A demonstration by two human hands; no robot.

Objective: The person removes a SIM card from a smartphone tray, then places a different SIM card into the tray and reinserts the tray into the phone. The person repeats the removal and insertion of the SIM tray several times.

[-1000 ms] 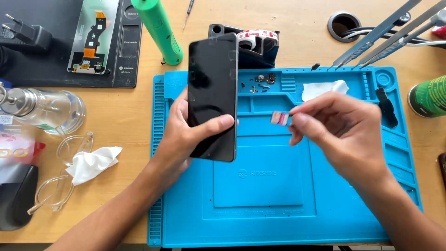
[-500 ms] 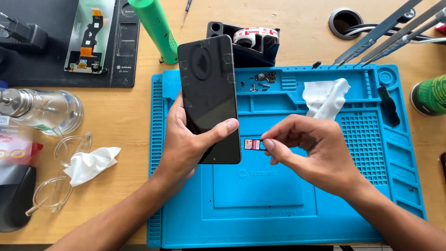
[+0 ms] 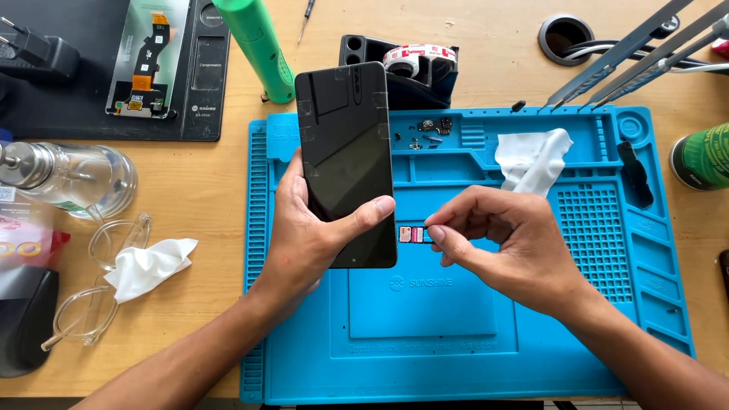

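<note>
The left hand [image 3: 315, 231] grips a glossy black slab-shaped smartphone [image 3: 348, 159], its fingers clamped around the lower half with the thumb laid across the glass; the phone stands above the upper left part of the blue silicone repair mat [image 3: 425, 342]. Just right of the phone's lower right edge, the right hand [image 3: 516, 250] has its fingers pinched on a small pink card tray [image 3: 411, 234], whose inner end sits right at the phone's side edge. The mat's smooth central panel below both hands lies bare, giving open room. On the mat's upper right lies a crumpled white cloth [image 3: 535, 158], beside a gridded section. Left of the mat, on the pale wooden desk [image 3: 205, 190], rest clear-framed glasses [image 3: 91, 281] and another white cloth [image 3: 148, 264].
</note>
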